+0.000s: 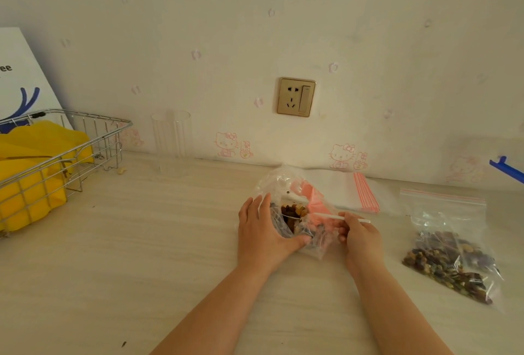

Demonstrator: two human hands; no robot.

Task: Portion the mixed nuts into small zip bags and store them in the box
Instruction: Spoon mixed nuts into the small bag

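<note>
Head view, on the pale tabletop (141,255) by the wall: one camera only, so everything below comes from it.
Left hand (262,229): wrapped round the side of the big bag of nuts (295,212), fingers curled on the plastic, propping it so the mouth faces up.
Right hand (358,234): pinching the white handle of a spoon (326,216) whose bowl sits at the bag's mouth with a heap of mixed nuts (295,210) on it.
Filled zip bag (450,252): lying flat off to the right, well apart from the hands. Can't tell if its red strip is pressed closed.
Empty zip bags (340,191): flat stack just behind the big bag, against the wall.
Box: honestly can't say which thing it is. A blue-edged corner (507,168) pokes in at far right, maybe that.
Spill risk: the spoon looks heaped, so any tilt on the way out probably sends nuts rolling over the table.
Bag risk: floppy plastic, held on one side only. If the left hand eases off I'd guess the mouth sags and catches the spoon.
Missing target: no small bag is open near the spoon, so the load may have to travel or wait, which seems like the clumsiest bit.
Clutter: a wire basket (93,139) with something yellow and a clear glass (171,139) sit far left, out of the way.
</note>
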